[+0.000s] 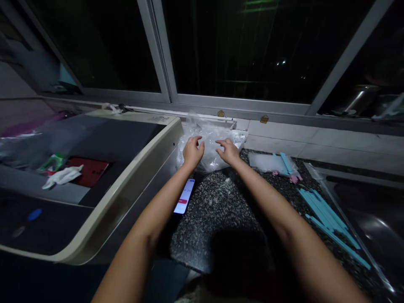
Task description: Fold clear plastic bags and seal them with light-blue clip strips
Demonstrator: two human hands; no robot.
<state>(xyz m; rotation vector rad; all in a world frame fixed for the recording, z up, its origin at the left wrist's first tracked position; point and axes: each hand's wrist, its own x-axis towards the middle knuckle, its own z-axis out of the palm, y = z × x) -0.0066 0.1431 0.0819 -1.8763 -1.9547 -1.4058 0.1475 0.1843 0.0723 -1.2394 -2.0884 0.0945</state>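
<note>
A crumpled clear plastic bag (pixel 210 155) lies on the speckled dark countertop (pixel 217 210), against the tiled wall. Over its left part is my left hand (pixel 193 151), fingers apart and curved inward. My right hand (pixel 227 151) is above the bag's right part, its thumb and fingers spread toward the left hand. Neither hand visibly grips anything; whether the fingertips touch the plastic is unclear. A phone (pixel 185 197) with a lit screen lies below my left hand, partly covered by my forearm.
Light-blue strips (pixel 328 216) lie on the right beside the sink (pixel 372 219). Behind them is a clear packet (pixel 268 162) with blue and pink pieces. At left stands a washing machine (pixel 126 181) with a red flat item (pixel 90 170) and white cloth (pixel 63 176) on top.
</note>
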